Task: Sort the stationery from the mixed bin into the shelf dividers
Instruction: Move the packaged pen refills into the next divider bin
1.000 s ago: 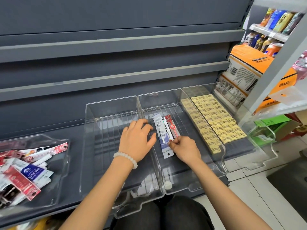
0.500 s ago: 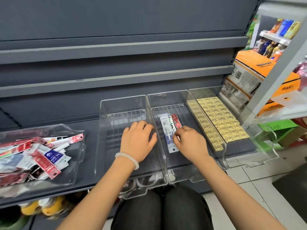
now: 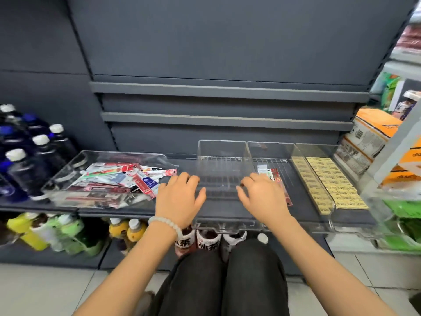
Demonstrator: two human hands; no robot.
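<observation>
Shelf [image 3: 180,207]: dark grey, carries all the bins along its front edge.
Mixed bin [image 3: 68,174]: clear tray at the shelf's left end, heaped with packaged stationery [image 3: 118,181] in red, white and blue wrappers.
Left divider [image 3: 222,156]: clear, wire floor, nothing seen inside it.
Middle divider [image 3: 273,148]: just right of the first; a few pen packs [image 3: 276,179] lie lengthwise in it.
Right divider [image 3: 319,151]: toward the shelf's right end, filled with rows of yellow erasers [image 3: 328,179].
Bottles [image 3: 34,151]: dark blue, white caps, standing off the shelf's left end.
Left hand [image 3: 180,198]: at the front edge between mixed bin and left divider, palm down, fingers loosely spread, holding nothing; bead bracelet [image 3: 165,223] on the wrist.
Right hand [image 3: 264,197]: over the wall between left and middle dividers, fingers apart and bent a little, holding nothing; blurred.
</observation>
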